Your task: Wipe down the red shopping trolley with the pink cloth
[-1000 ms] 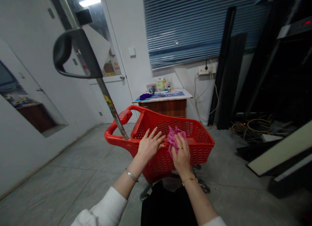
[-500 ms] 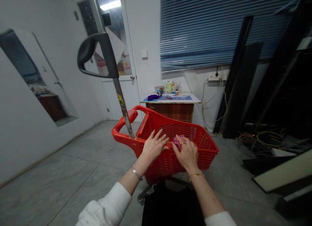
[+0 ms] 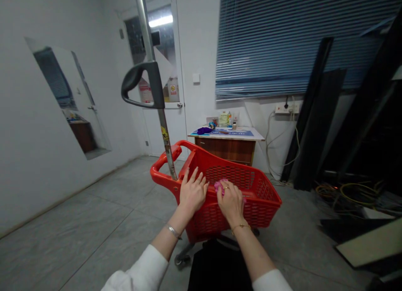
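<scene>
Wiping seems in hand — right hand (image 3: 230, 202) pinching pink cloth (image 3: 221, 184), left hand (image 3: 192, 195) spread beside it at the red cart (image 3: 204, 217) — next stroke likely needs even pressure.

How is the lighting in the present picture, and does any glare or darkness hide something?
Head view: dim, uneven light; a white strip of glare on the door's glass pane; darkness swallows detail at far right; the red plastic cart reads clearly.

The shopping cart (image 3: 204, 222) is coloured bright red, its sides patterned with rows of slots. The cloth (image 3: 219, 184) is coloured pink. The desk (image 3: 226, 149) is faced in brown and topped with blue and white. The blinds (image 3: 266, 48) are striped in dusky blue.
</scene>
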The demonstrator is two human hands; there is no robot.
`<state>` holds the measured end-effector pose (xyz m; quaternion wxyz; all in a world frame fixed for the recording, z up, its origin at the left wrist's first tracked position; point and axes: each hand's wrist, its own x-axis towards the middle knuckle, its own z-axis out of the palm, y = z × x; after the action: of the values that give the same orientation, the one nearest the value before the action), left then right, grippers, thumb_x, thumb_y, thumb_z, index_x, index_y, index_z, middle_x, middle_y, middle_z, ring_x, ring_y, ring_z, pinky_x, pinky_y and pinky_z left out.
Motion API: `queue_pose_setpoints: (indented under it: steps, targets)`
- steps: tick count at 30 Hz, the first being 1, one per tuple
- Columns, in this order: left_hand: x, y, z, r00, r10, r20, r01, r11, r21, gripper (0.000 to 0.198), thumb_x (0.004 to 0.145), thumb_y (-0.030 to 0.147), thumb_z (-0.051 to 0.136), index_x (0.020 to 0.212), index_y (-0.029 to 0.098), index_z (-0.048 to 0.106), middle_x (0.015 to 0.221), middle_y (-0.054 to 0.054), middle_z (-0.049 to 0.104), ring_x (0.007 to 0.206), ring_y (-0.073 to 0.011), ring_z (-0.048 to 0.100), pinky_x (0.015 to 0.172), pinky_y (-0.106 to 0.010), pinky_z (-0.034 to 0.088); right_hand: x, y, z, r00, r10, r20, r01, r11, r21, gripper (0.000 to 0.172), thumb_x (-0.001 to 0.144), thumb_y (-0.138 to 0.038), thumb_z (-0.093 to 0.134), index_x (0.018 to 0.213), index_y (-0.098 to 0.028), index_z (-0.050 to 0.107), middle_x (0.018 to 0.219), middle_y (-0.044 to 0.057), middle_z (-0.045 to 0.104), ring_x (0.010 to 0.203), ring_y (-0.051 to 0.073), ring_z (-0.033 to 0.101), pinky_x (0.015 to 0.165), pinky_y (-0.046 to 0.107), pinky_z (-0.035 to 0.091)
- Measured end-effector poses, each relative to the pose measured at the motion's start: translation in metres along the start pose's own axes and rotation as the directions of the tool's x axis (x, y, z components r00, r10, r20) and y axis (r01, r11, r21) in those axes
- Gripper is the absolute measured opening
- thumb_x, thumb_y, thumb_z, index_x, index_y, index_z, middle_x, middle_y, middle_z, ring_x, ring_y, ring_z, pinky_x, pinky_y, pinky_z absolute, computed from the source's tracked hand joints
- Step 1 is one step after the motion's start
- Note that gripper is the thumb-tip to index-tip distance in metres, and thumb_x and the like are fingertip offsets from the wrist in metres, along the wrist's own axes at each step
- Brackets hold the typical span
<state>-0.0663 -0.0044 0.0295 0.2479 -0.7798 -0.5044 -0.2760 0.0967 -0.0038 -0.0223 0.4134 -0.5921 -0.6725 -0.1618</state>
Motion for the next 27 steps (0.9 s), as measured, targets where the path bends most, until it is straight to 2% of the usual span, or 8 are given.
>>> queue_pose_setpoints:
  steps: [4,7,11,16,18,21,24,27]
  targets:
    - [-0.002,-0.002,0.001,1.0,0.008,-0.004,-0.008,1.0,-0.012,0.031,0.096,0.033,0.046,0.11,0.022,0.072,0.126,-0.006,0.066,0.138,-0.0258,0.04,0.119,-0.053,0.018,0.0,0.015,0.001,0.998,0.058,-0.036,-0.06,0.998,-0.035,0.034,0.093,-0.031,0.041,0.1,-0.017,0.072,0.132,0.011,0.058,0.104,0.019,0.058,0.09,0.03,0.04]
    - [-0.002,0.001,0.003,1.0,0.02,-0.006,-0.02,1.0,-0.024,0.031,0.096,0.034,0.046,0.11,0.023,0.072,0.127,-0.006,0.066,0.14,-0.0254,0.038,0.12,-0.052,0.014,0.002,0.029,-0.005,0.993,0.115,0.024,-0.112,0.99,-0.081,0.032,0.092,-0.03,0.043,0.097,-0.017,0.072,0.11,0.01,0.067,0.1,0.02,0.058,0.09,0.032,0.038]
    - [0.0,0.006,0.007,0.999,0.032,0.006,-0.032,0.999,-0.04,0.033,0.097,0.035,0.044,0.113,0.022,0.07,0.127,-0.006,0.066,0.14,-0.0251,0.036,0.12,-0.052,0.014,0.001,0.036,-0.014,0.973,0.184,0.137,-0.173,0.981,-0.085,0.03,0.094,-0.033,0.044,0.088,-0.02,0.07,0.086,0.004,0.065,0.072,0.013,0.055,0.07,0.027,0.035]
    - [0.006,0.014,0.014,0.999,0.052,0.003,-0.052,0.998,-0.047,0.035,0.098,0.037,0.042,0.116,0.022,0.068,0.13,-0.006,0.064,0.14,-0.0248,0.037,0.119,-0.052,0.019,-0.008,0.047,-0.019,0.982,0.183,0.056,-0.175,0.978,-0.113,0.028,0.093,-0.033,0.045,0.091,-0.021,0.07,0.084,0.002,0.063,0.065,0.011,0.05,0.063,0.027,0.029]
    - [0.009,0.017,0.016,0.999,0.054,0.005,-0.053,0.997,-0.049,0.036,0.098,0.037,0.041,0.117,0.021,0.068,0.13,-0.006,0.064,0.139,-0.0248,0.038,0.118,-0.052,0.021,-0.009,0.044,-0.019,0.983,0.183,0.01,-0.181,0.978,-0.109,0.029,0.094,-0.032,0.045,0.105,-0.023,0.07,0.086,0.003,0.063,0.069,0.012,0.053,0.065,0.027,0.03]
    - [0.012,0.019,0.019,0.998,0.058,0.02,-0.057,0.997,-0.056,0.037,0.098,0.034,0.04,0.12,0.019,0.066,0.131,-0.007,0.063,0.139,-0.0238,0.038,0.118,-0.05,0.023,-0.007,0.023,-0.017,0.991,0.13,-0.018,-0.131,0.988,-0.081,0.035,0.096,-0.039,0.043,0.119,-0.025,0.066,0.091,0.005,0.064,0.078,0.015,0.056,0.069,0.028,0.033]
    - [0.013,0.017,0.02,0.999,0.039,0.028,-0.037,0.997,-0.063,0.036,0.098,0.032,0.04,0.121,0.019,0.065,0.131,-0.008,0.063,0.139,-0.0228,0.038,0.117,-0.049,0.023,-0.005,0.001,-0.013,0.995,0.095,-0.039,-0.098,0.993,-0.072,0.036,0.097,-0.043,0.041,0.111,-0.026,0.069,0.094,0.005,0.066,0.081,0.016,0.057,0.071,0.028,0.035]
    - [0.01,0.015,0.017,1.0,0.016,0.016,-0.015,0.997,-0.071,0.036,0.099,0.032,0.04,0.121,0.019,0.065,0.132,-0.007,0.063,0.14,-0.0229,0.038,0.117,-0.049,0.024,-0.013,0.005,-0.014,0.995,0.038,-0.093,-0.041,0.998,-0.038,0.034,0.098,-0.037,0.04,0.109,-0.024,0.07,0.1,0.006,0.067,0.086,0.015,0.057,0.077,0.028,0.038]
